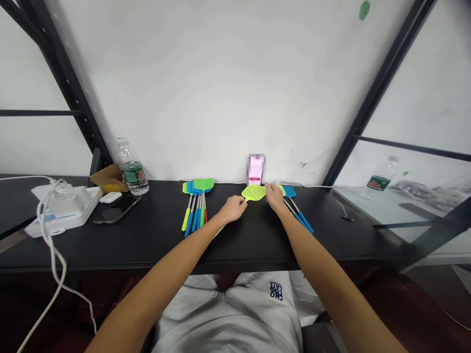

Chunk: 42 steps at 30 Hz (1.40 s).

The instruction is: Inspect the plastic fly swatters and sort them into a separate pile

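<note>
My left hand (pixel 233 208) is curled shut around the neck of a yellow-green fly swatter (pixel 253 192) on the black table (pixel 154 240). My right hand (pixel 274 196) pinches the right edge of the same swatter's mesh head. The swatter's handle runs back under my left forearm and is mostly hidden. Just right of my right hand lie blue swatters (pixel 300 211). A bunch of several green and blue swatters (pixel 196 203) lies to the left of my left hand.
A phone (pixel 256 169) stands against the wall behind the swatter. At the left are a water bottle (pixel 131 166), a cardboard piece (pixel 108 179), a dark phone (pixel 117 209), a white earbud case (pixel 110 197) and a white box with cable (pixel 64 206). Black frame struts rise either side.
</note>
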Available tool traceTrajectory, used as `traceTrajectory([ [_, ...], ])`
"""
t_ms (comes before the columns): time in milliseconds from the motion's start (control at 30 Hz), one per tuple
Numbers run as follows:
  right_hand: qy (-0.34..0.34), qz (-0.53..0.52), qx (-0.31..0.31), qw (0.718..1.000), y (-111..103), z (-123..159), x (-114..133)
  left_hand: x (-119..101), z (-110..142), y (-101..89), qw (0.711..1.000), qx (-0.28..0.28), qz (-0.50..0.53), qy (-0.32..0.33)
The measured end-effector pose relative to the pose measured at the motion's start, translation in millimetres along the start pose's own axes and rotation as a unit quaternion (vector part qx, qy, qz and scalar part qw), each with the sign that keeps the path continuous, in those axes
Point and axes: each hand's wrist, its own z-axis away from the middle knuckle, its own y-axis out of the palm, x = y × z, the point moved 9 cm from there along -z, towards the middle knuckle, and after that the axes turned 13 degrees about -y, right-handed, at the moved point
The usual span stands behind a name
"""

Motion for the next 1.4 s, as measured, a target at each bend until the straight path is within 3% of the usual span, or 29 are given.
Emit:
traceTrajectory([
  [933,-0.037,0.036,-0.005,0.999,-9,-2,20,5,-1,1.1,1.0,-0.002,-0.004,-0.015],
  [1133,-0.025,0.064,0.025,0.997,-4,-4,13,5,2,3.2,1.0,0.015,0.0,-0.007],
  [1300,-0.041,0.125,0.089,0.987,10,-1,12,-1,10,8.3,0.999,0.047,0.005,0.006],
  [1400,-0.048,0.163,0.122,0.978,18,3,12,-8,14,10.1,0.998,0.038,-0.031,0.03],
])
